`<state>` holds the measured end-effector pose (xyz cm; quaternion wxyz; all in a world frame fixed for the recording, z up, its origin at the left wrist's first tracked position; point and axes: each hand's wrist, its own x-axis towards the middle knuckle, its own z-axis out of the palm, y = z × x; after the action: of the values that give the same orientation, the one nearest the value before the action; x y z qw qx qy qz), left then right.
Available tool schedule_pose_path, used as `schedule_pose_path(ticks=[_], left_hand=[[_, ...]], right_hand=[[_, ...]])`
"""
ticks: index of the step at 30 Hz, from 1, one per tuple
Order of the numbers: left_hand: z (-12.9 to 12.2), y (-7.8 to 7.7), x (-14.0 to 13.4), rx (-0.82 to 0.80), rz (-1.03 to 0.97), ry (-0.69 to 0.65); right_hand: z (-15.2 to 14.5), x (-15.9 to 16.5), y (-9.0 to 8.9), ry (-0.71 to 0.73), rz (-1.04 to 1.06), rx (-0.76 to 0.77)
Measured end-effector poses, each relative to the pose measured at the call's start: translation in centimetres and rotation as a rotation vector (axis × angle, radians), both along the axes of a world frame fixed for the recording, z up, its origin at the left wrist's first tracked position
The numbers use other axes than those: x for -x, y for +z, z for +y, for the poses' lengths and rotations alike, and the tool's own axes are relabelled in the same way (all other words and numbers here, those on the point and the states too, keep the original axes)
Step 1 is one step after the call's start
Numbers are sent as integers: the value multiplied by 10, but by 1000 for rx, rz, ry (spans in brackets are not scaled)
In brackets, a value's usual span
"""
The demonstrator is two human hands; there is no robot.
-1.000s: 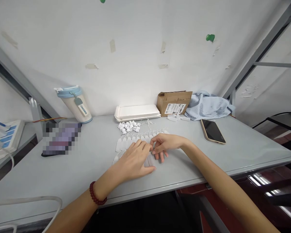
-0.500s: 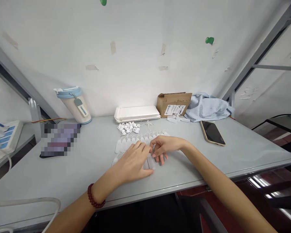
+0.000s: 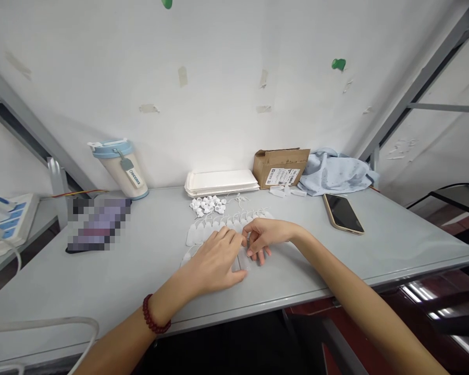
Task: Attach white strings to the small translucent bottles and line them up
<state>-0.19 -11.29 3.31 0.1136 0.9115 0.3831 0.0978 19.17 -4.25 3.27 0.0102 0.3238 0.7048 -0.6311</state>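
Watching the head cam here. Both hands sit mid-desk over a row of small translucent white plastic tags (image 3: 213,227) laid flat on the pale grey tabletop (image 3: 148,271). The left hand (image 3: 214,258) lies palm down with fingers curled together, pressing on the near end of the row. The right hand (image 3: 263,234) meets it fingertip to fingertip, seemingly pinching one of the tags, though I can't tell exactly which piece.

Room-wise: the front edge of the desk runs just below the left wrist, so not much slack there. To the right there's a bare stretch before the dark phone in a tan case (image 3: 343,213). Behind the row sits a heap of little white plastic caps (image 3: 208,204), then a flat white foam tray stack (image 3: 221,182) against the wall, a brown cardboard box (image 3: 280,166) and a crumpled light blue cloth (image 3: 336,171).

Versus a second ago: basically no change, hands in the same spot, the view only nudged a touch.
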Motion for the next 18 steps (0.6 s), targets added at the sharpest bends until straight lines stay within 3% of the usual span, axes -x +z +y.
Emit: schedule_pose_path(ticks=[18], left_hand=[[3,1,4,-63,-85,30]], right_hand=[[4,-10,9,-78,78,-60]])
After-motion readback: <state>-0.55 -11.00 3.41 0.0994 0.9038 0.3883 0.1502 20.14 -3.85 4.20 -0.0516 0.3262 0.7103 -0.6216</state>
